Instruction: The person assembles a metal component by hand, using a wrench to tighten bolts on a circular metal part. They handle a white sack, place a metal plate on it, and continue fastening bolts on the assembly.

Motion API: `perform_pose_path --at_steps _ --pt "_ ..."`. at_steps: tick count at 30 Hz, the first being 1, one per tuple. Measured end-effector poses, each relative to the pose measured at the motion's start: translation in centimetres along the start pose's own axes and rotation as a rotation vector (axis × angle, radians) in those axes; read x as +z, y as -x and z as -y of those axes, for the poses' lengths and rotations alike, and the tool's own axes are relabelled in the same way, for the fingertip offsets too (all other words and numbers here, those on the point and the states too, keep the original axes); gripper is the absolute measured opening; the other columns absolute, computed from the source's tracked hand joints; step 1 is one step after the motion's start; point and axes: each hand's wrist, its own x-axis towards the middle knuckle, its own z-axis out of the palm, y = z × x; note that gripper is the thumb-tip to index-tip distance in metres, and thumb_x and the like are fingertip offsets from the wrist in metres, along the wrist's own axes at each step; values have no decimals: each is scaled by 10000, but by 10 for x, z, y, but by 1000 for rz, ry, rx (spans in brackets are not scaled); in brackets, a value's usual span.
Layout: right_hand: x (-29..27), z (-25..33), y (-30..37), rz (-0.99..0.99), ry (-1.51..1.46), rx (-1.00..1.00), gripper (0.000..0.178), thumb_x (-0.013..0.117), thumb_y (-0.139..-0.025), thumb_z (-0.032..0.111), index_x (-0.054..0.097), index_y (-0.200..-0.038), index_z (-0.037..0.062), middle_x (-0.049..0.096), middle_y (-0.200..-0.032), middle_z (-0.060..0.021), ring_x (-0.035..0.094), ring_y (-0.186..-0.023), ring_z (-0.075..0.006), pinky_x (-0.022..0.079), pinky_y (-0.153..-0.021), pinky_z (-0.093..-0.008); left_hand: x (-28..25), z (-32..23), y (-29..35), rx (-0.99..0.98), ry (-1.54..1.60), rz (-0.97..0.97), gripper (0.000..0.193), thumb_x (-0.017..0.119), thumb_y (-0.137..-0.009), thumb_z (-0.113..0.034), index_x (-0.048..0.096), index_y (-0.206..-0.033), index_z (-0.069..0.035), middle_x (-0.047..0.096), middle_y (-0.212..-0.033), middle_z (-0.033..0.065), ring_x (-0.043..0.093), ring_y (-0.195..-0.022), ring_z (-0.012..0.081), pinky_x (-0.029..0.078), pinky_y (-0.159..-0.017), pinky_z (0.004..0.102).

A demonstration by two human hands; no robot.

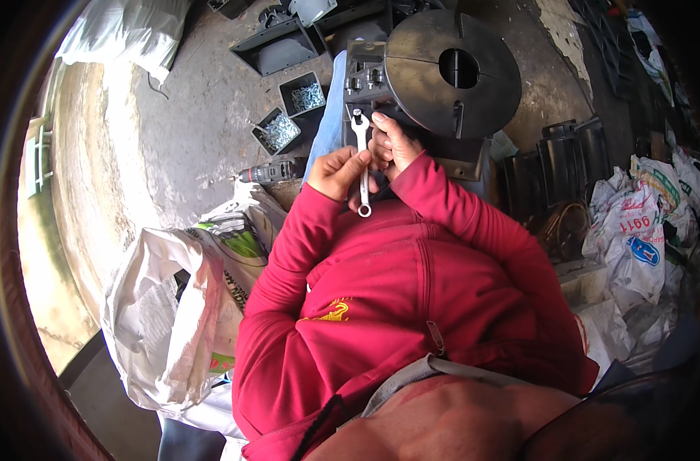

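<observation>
In front of the red jacket (380, 280), the person's left hand (337, 174) pinches a silver wrench (364, 165), forked end pointing away. The right hand (397, 144) curls just beside it; I can't tell if it's gripping. Beyond sits a big black disc (415, 73); a drill (269, 171) lies to the left.

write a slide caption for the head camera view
Left hand gripping a silver wrench, right hand alongside, next to a slotted black disc.
</observation>
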Motion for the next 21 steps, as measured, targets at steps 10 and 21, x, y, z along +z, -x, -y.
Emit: perform_pose_path --at_steps 10,21 --pt "2 2 1 -12 -81 27 380 628 -859 357 398 -621 171 321 -495 79 315 -417 -47 287 -436 -219 -4 3 -7 20 -30 24 294 477 -975 -273 606 -917 -15 647 -663 94 494 -379 99 382 -371 201" --pt "2 4 4 11 -173 37 319 657 -864 275 414 -681 180 324 -526 89 317 -423 -28 266 -404 -197 -44 -8 -20 41 -140 80 330 519 -956 -335 636 -868 -40 602 -601 33 491 -439 71 351 -414 196"
